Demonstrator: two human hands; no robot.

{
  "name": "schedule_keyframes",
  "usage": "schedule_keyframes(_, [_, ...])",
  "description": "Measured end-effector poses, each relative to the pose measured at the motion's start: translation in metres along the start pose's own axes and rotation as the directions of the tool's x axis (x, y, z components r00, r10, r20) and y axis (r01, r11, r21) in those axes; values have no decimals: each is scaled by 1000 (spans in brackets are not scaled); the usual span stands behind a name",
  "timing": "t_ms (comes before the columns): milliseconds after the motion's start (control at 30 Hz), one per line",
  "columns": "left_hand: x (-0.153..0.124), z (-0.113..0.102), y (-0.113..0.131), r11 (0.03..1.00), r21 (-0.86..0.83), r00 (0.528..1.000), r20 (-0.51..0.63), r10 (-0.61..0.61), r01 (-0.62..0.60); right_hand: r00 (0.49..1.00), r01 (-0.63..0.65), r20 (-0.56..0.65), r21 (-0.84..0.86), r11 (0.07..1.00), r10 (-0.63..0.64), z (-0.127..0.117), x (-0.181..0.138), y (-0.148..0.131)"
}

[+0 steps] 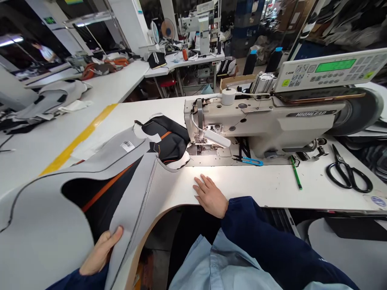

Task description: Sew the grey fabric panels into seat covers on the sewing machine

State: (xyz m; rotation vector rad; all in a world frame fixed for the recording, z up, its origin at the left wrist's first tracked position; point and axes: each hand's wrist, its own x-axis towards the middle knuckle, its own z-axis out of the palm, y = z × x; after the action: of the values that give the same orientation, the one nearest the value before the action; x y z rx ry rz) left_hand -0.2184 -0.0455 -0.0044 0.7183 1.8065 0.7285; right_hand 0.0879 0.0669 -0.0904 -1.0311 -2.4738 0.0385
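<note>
My left hand (pixel 101 249) is closed on the edge of a large grey padded fabric cover (pixel 127 217), thumb on top and fingers tucked beneath. The cover spreads over the table's left side, showing a black lining with an orange stripe (pixel 104 191) and a white barcode label (pixel 127 146). Its black end piece (pixel 169 141) lies beside the needle area of the sewing machine (pixel 266 121). My right hand (pixel 210 195) rests flat on the white tabletop near the front edge, fingers slightly spread, holding nothing. Blue thread snips (pixel 248 160) lie on the machine bed.
Black scissors (pixel 347 173) and a green pen (pixel 296 174) lie on the right of the table. A control panel (pixel 332 70) tops the machine. Yellow tape (pixel 78 139) crosses the left tabletop. Grey covers (pixel 51 100) are piled farther left. A person (pixel 45 52) is in the far background.
</note>
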Motion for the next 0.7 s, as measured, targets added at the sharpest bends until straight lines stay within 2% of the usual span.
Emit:
schedule_keyframes(333, [11, -11, -9, 997, -67, 994, -103, 34, -42, 1000, -7, 19, -47, 999, 8, -1, 1, -4])
schedule_keyframes(433, [13, -15, -1, 995, 45, 989, -110, 96, -91, 1000, -9, 24, -13, 1000, 9, -1, 0, -2])
schedule_keyframes(500, [12, -16, 14, 953, 238, 970, -110, 215, -184, 1000, -14, 11, 36, 999, 14, -2, -3, 5])
schedule_keyframes(533, [9, -13, 25, 897, 363, 945, -110, 309, -251, 999, -31, -4, 53, 998, 31, -4, -6, 11])
schedule_keyframes(600, [3, 2, 47, 699, 617, 849, -93, 520, -361, 993, -107, -53, 45, 993, 109, -9, -12, 29])
schedule_keyframes(700, [-6, 49, 77, 344, 842, 681, 36, 732, -415, 951, -291, -124, -69, 954, 282, -26, -28, 64])
